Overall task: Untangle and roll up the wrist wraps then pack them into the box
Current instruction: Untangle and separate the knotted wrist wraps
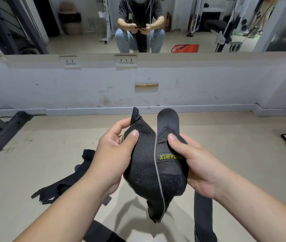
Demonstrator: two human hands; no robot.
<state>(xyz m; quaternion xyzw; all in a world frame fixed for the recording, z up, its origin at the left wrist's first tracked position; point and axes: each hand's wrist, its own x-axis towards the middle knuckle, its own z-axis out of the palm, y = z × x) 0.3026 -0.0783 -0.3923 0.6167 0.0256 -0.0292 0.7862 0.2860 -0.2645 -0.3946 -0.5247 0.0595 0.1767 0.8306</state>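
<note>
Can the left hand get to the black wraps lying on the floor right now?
Probably not yet: the left hand grips the wrist wrap it shares with the right hand. Once it lets go, the floor wraps lie just below and beside it, with nothing blocking.

A black wrist wrap [149,165] is held above the floor [42,154] by both hands: the left hand [110,154] grips its left side, the right hand [196,165] its right, each thumb pressed on the fabric. More black wraps [63,186] are seen lying on the floor at the left. A mirror [208,23] is mounted above the white wall [51,88].
</note>
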